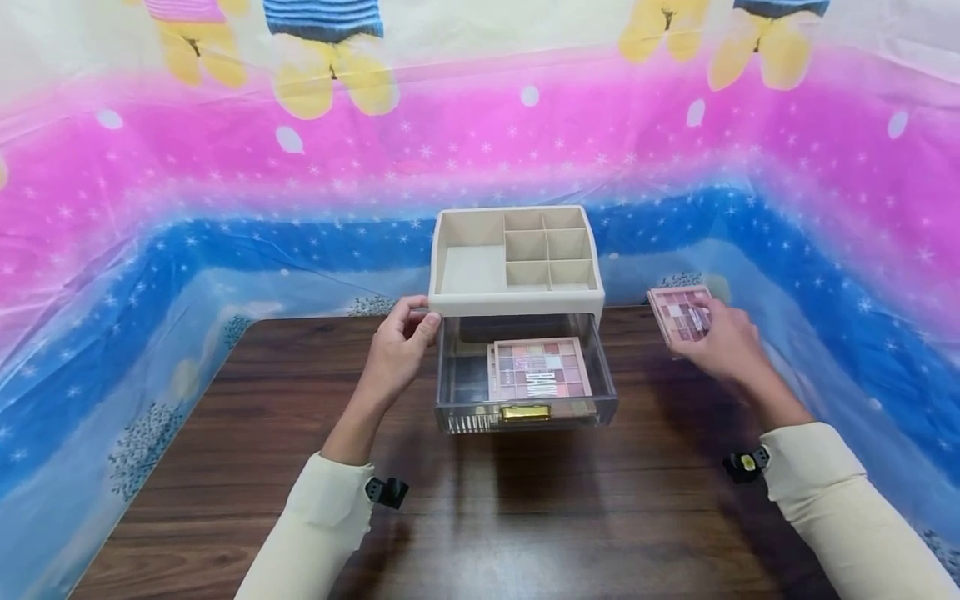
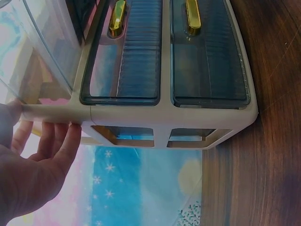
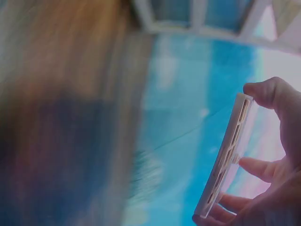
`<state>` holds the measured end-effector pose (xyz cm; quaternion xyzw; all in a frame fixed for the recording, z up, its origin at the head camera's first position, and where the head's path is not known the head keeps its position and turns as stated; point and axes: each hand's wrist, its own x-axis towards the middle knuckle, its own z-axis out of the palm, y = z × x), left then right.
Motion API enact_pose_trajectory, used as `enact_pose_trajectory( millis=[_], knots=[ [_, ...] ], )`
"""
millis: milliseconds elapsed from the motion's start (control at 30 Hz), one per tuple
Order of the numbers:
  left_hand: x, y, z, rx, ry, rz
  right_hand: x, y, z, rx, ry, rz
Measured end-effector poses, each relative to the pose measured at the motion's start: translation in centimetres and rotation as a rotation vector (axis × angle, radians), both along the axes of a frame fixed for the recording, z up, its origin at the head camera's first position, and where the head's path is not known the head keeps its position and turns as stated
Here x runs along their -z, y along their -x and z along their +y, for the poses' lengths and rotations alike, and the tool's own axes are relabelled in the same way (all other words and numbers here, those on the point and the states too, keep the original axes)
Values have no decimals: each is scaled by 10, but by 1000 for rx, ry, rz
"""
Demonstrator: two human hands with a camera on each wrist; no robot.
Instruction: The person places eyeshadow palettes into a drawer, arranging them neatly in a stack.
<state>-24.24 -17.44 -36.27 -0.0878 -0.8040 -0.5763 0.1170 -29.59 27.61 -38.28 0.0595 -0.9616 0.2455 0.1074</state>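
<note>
A makeup organizer (image 1: pixel 517 297) stands on the table, cream-coloured, with its top clear drawer (image 1: pixel 457 375) pulled out. Inside the drawer lie stacked eyeshadow palettes (image 1: pixel 536 367), the upper one showing many pans and lettering. My left hand (image 1: pixel 397 350) holds the organizer's left side near the drawer opening; in the left wrist view its fingertips (image 2: pixel 70 136) touch the side frame. Off to the right, my right hand (image 1: pixel 723 337) grips another eyeshadow palette (image 1: pixel 671 312) by its edges, raised and tilted. The right wrist view shows this palette (image 3: pixel 223 155) edge-on between thumb and fingers.
Lower drawers (image 2: pixel 207 61) with gold handles are shut beneath the pulled-out one. The organizer's top has one large and several small compartments (image 1: pixel 547 246). A printed cloth (image 1: pixel 337 183) hangs behind and beside the dark wooden table (image 1: pixel 315 400).
</note>
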Motion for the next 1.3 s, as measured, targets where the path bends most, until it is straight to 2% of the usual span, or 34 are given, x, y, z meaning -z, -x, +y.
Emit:
enact_pose_trajectory(
  millis=[300,533,667,867,1167,1300],
  knots=[
    [0,1,-1,6,-21,-1,-58,-35,-39,-176,105,52],
    [0,0,-1,3,-21,-2,-87,-60,-67,-349,87,104],
    [0,0,-1,2,-19,-3,-96,-69,-80,-436,23,104],
    [2,1,-1,4,-12,-4,-105,-74,-93,-542,-57,62],
    [2,0,0,-1,6,-8,-107,-74,-110,-730,-115,27],
    [2,0,0,-4,13,-6,-108,-73,-117,-777,-125,16]
  ],
)
